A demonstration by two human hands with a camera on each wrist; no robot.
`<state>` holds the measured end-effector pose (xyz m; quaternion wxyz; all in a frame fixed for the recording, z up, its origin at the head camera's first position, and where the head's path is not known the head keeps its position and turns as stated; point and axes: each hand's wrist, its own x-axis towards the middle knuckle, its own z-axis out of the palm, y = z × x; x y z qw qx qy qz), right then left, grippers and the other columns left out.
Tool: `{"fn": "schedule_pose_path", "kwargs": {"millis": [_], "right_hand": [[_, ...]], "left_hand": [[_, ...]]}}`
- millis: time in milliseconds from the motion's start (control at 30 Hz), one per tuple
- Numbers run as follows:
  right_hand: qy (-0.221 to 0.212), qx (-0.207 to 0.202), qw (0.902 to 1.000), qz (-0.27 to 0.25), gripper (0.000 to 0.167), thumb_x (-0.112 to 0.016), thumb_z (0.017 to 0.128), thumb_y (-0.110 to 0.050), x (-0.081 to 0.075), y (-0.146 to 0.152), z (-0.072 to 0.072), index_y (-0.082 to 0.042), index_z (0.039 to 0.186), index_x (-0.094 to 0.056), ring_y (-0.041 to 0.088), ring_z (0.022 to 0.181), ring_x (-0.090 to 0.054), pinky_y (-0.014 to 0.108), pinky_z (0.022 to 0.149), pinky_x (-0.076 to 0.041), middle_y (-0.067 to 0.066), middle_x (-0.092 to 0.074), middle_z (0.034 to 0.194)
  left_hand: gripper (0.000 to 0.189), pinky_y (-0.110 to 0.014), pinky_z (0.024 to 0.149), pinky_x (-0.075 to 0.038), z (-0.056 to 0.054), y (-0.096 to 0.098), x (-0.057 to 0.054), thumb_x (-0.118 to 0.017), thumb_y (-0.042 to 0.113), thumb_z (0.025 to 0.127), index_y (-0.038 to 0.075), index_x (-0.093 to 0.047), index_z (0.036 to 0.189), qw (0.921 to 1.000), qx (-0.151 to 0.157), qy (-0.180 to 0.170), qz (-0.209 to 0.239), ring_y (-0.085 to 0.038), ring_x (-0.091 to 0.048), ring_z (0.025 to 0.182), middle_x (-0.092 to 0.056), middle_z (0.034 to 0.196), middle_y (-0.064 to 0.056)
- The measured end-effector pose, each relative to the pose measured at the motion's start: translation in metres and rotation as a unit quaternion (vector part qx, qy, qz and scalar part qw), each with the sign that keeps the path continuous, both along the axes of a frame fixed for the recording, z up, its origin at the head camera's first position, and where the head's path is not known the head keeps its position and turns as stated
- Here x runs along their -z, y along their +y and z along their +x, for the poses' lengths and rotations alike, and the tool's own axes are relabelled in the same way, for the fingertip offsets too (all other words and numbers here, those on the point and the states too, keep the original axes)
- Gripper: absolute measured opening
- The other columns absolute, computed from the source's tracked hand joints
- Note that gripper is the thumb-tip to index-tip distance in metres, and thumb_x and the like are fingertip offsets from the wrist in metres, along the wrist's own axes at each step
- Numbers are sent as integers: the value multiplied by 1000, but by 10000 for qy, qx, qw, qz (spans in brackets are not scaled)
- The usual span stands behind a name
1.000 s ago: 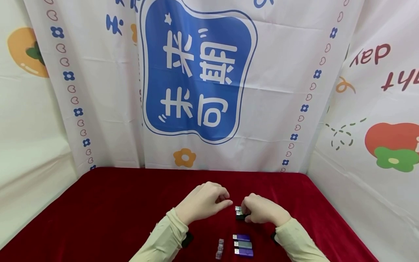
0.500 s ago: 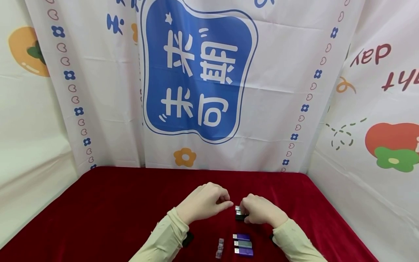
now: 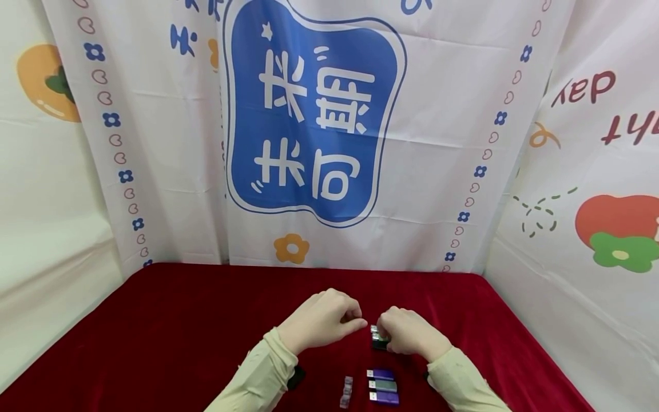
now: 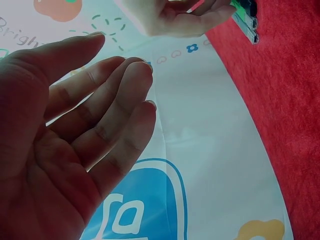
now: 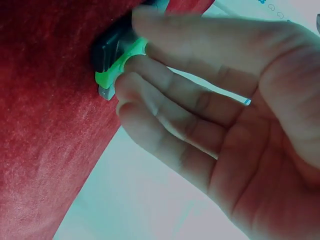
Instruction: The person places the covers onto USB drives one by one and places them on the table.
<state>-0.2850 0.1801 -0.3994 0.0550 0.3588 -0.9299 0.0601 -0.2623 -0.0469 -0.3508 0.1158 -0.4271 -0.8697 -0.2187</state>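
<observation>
My right hand [image 3: 413, 332] bends over a row of USB drives lying side by side. Its thumb lies against the black USB drive [image 5: 107, 49], and its other fingertips are right by the green USB drive [image 5: 106, 77]. A grey drive [image 5: 106, 92] lies beyond the green one. Metal plugs [image 3: 374, 331] point left in the head view, while the hand covers the right ends. My left hand [image 3: 326, 318] hovers left of this row. Its fingers are loosely bent, with nothing between them in the left wrist view [image 4: 100, 115].
Nearer the person lie two purple USB drives [image 3: 385, 397] with a grey-green one [image 3: 385, 385] between them. Left of these is a short row of small clear pieces [image 3: 346, 392]. A red cloth [image 3: 206, 332] covers the table; white printed curtains [image 3: 427, 171] surround it.
My right hand has shifted slightly left along the drives and stays low over them. The left hand has hardly moved. The nearer drives lie as before.
</observation>
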Motion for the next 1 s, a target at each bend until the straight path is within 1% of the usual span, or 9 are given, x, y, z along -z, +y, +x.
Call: {"fn": "schedule_pose_path", "kwargs": {"millis": [67,133,267,333,433,500,633,767,1000], "right_hand": [[-66,-35,10000,-41,33,-76,67,5,-2,0,0,-17,59,-54,6,52,-31,25,45,-31,-13,-35,57],[-276,-44,9996,-105,31,-75,70,5,-6,-1,2,-17,60,-56,5,51,-32,24,45,-32,-13,-36,57],[-973,-42,9951,-172,17,-78,73,2,-14,-3,9,-13,74,-70,2,56,-49,22,53,-46,-14,-54,64],[-1270,-119,9917,-151,17,-79,73,3,-18,-5,13,-11,79,-73,1,59,-54,21,57,-49,-13,-60,68],[-1510,-299,9881,-36,20,-81,70,4,-21,-10,19,-11,81,-73,-2,62,-57,19,58,-49,-12,-63,70],[-1520,-364,9877,93,23,-84,68,2,-21,-13,22,-13,80,-72,-2,61,-56,18,57,-48,-12,-63,68],[-1522,-238,9876,286,27,-89,64,-1,-19,-16,25,-15,77,-69,-1,59,-54,19,55,-47,-12,-61,67],[-1528,-92,9876,360,29,-90,63,-1,-16,-18,25,-16,75,-68,0,58,-54,20,54,-47,-12,-61,67],[-1326,-52,9901,463,31,-90,62,-2,-10,-19,24,-20,73,-67,1,63,-51,21,56,-46,-15,-55,67]], "left_hand": [[9,-13,55,-43,0,0,0,-73,25,91,19,-74,84,10000,-13,12,-11,3,-50,60,-57,71,19],[9,-13,55,-43,1,-1,0,-73,25,91,19,-74,84,10000,-24,16,-20,3,-50,59,-57,71,18],[9,-13,54,-43,1,-1,-1,-73,25,91,19,-74,85,10000,-68,-5,-25,3,-50,59,-59,72,18],[9,-13,54,-43,1,-2,-1,-73,25,91,19,-74,85,10000,-86,-15,-27,4,-51,59,-60,73,18],[9,-13,54,-44,1,-3,-2,-72,26,92,19,-75,86,9999,-118,-47,-26,3,-51,59,-61,73,18],[9,-14,54,-44,1,-4,-3,-72,26,92,18,-75,87,9999,-141,-98,-4,3,-51,59,-60,73,18],[10,-15,53,-45,0,-7,-5,-72,26,92,17,-75,88,9996,-209,-169,37,1,-51,58,-60,73,17],[10,-16,53,-45,0,-9,-6,-72,26,92,17,-75,88,9995,-248,-182,47,1,-51,58,-61,73,17],[10,-16,52,-45,0,-9,-5,-72,26,92,17,-75,88,9994,-248,-217,50,0,-51,57,-59,71,17]]}}
